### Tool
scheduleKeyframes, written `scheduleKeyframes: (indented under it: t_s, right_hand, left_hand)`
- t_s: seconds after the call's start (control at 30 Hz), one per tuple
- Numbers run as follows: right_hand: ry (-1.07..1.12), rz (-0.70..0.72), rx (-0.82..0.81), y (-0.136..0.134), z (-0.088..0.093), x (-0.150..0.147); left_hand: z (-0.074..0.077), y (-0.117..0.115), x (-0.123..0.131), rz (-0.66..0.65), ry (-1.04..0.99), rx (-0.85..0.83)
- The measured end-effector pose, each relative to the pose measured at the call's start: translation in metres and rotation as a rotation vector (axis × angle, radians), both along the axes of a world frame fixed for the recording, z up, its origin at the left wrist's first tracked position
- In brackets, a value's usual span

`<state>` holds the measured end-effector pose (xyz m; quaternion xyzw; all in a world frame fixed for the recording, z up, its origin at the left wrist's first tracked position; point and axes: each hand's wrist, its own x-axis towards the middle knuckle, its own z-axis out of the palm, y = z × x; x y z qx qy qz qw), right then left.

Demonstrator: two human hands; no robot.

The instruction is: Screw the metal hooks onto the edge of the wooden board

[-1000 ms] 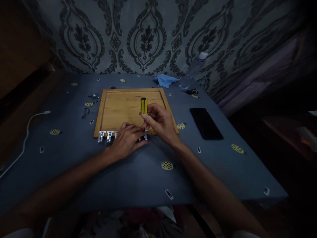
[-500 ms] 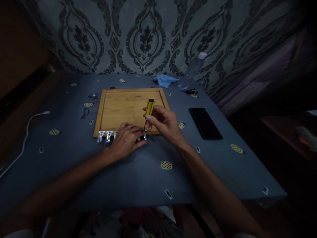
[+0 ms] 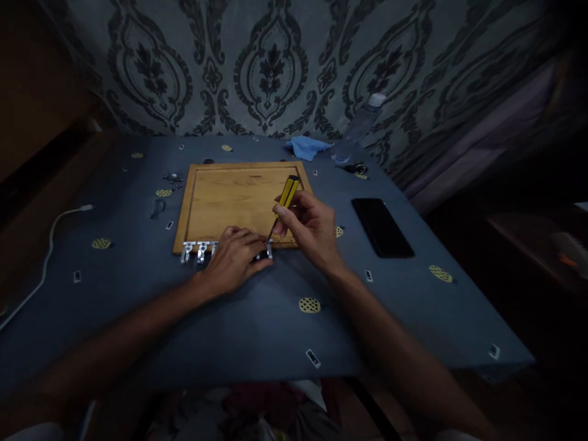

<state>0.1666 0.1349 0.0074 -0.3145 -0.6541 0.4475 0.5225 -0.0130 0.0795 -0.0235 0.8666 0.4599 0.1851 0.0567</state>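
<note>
My right hand (image 3: 312, 229) grips a yellow and black screwdriver (image 3: 288, 193), its handle tilted to the right. The shaft runs down to the near edge of a wooden board (image 3: 220, 202), its tip beside a metal hinge (image 3: 269, 250). Over that hinge lies my left hand (image 3: 234, 257), fingers on top and thumb below, holding it against the edge. Further left along the same edge sit more silver hinges (image 3: 201, 251), partly hidden by my left hand. Whether the tip sits in a screw is too small to tell.
Small metal parts (image 3: 172, 177) and a clear curved piece (image 3: 158, 209) lie left of the board. A black phone (image 3: 382, 228) rests to the right. Behind stand a blue cloth (image 3: 307, 147), a plastic bottle (image 3: 361, 130) and a dark object (image 3: 356, 168). A white cable (image 3: 50, 245) runs along the left.
The screwdriver handle has tipped to the right, and my right hand has shifted slightly right with it. My left hand stays in place on the hinge.
</note>
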Motion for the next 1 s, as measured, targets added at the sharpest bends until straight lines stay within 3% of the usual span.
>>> scheduleKeyframes:
  t_s: [0.63,0.9,1.0]
  right_hand:
    - [-0.062,-0.03,-0.063,0.001,-0.006,-0.002]
    - [-0.076,0.141,-0.03,0.0,0.01,0.005]
    - [-0.115,0.129,-0.021,-0.001,0.011,0.006]
  left_hand:
    - [0.0,0.0,0.0,-0.003,-0.011,-0.003]
    - [0.0,0.0,0.0,0.001,-0.027,-0.004]
    - [0.0,0.0,0.0,-0.005,-0.03,0.001]
